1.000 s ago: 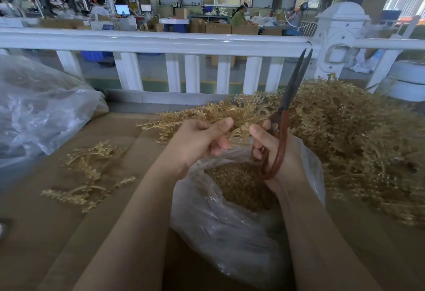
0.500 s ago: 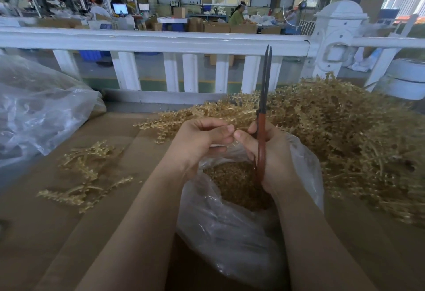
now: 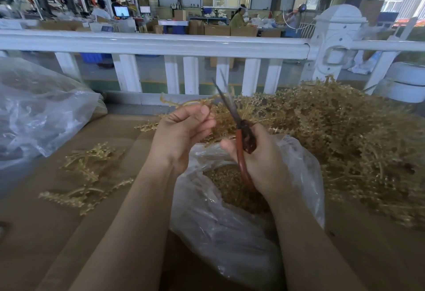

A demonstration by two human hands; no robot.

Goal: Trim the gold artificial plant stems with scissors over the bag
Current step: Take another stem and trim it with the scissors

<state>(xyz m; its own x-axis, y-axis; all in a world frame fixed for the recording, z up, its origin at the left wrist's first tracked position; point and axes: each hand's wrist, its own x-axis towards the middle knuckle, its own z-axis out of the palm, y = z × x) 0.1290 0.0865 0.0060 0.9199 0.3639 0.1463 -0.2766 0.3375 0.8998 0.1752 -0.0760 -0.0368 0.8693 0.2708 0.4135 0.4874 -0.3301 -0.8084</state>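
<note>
Here, the left hand point(image 3: 181, 134) pinched a gold stem point(image 3: 184, 103) between thumb and fingers, its grip clamped on the sprig, which stretched out to the left above the hand. The right hand point(image 3: 259, 159) was curled round the red handles of the scissors point(image 3: 239, 134), grip tight on them, with the blurred blades angled up and left, their tips slightly apart, close beside the held stem. Both hands sat over the open clear plastic bag point(image 3: 230, 233), which held gold trimmings. A large heap of gold stems point(image 3: 345, 134) lay on the brown surface point(image 3: 46, 233) to the right, touching the bag. A few loose sprigs point(image 3: 87, 175) lay to the left, near another clear bag point(image 3: 41, 111).
</note>
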